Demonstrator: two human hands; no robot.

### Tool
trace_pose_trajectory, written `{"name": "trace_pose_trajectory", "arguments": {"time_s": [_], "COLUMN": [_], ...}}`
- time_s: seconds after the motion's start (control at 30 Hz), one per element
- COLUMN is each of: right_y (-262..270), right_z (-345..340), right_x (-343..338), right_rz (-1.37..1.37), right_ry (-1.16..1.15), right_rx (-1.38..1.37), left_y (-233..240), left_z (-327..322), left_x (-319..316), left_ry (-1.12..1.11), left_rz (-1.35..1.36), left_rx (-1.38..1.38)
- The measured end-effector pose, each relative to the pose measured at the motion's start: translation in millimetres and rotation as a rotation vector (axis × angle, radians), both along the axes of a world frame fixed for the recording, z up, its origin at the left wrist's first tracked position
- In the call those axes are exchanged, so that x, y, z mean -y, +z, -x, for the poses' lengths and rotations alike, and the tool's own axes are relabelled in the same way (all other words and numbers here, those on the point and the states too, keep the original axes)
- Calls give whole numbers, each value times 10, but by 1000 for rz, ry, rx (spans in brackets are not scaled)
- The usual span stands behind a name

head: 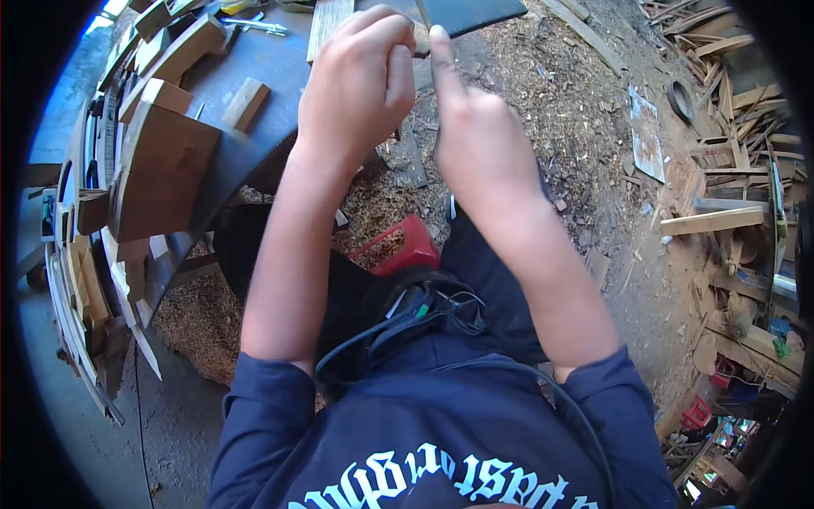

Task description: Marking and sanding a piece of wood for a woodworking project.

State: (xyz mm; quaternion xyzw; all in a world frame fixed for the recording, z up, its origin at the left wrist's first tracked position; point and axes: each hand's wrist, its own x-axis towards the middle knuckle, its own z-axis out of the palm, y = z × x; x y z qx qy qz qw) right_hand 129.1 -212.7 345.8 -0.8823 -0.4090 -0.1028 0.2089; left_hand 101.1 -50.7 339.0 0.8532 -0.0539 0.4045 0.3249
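My left hand (pixel 356 83) is curled, knuckles up, at the top centre, over the near end of a long wooden board (pixel 327 25). Beside its fingers a small piece of wood (pixel 421 39) shows, and the fingers close on it. My right hand (pixel 486 140) is just to the right, its index finger stretched forward along a thin, dark-edged tool (pixel 422 9); its other fingers are folded around the tool. The palm hides the tool's grip, so its kind cannot be told. Beyond the fingertip lies a flat dark panel (pixel 474 13).
A metal-grey worktable (pixel 280 70) at left carries a wood block (pixel 247 105), stacked wooden pieces (pixel 168 165) and a metal tool (pixel 254 25). Below, a red plastic stool (pixel 413 245) stands among sawdust. Wood scraps (pixel 731 70) and a pale board (pixel 712 220) lie at right.
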Motion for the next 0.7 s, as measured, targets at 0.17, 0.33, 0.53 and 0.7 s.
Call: {"name": "trace_pose_trajectory", "arguments": {"time_s": [0.17,0.33,0.53,0.7], "right_y": [-68,59,148,80], "right_z": [355,143,199,444], "right_x": [414,171,191,413], "right_rz": [42,69,-42,-25], "right_ry": [40,9,6,8], "right_rx": [-153,-54,-138,-125], "left_y": [1,14,42,28], "left_z": [-22,4,15,-4], "left_x": [16,48,39,3], "left_ry": [-22,15,-19,-8], "left_rz": [-46,-47,-15,-22], "left_rx": [-6,46,-27,-38]}}
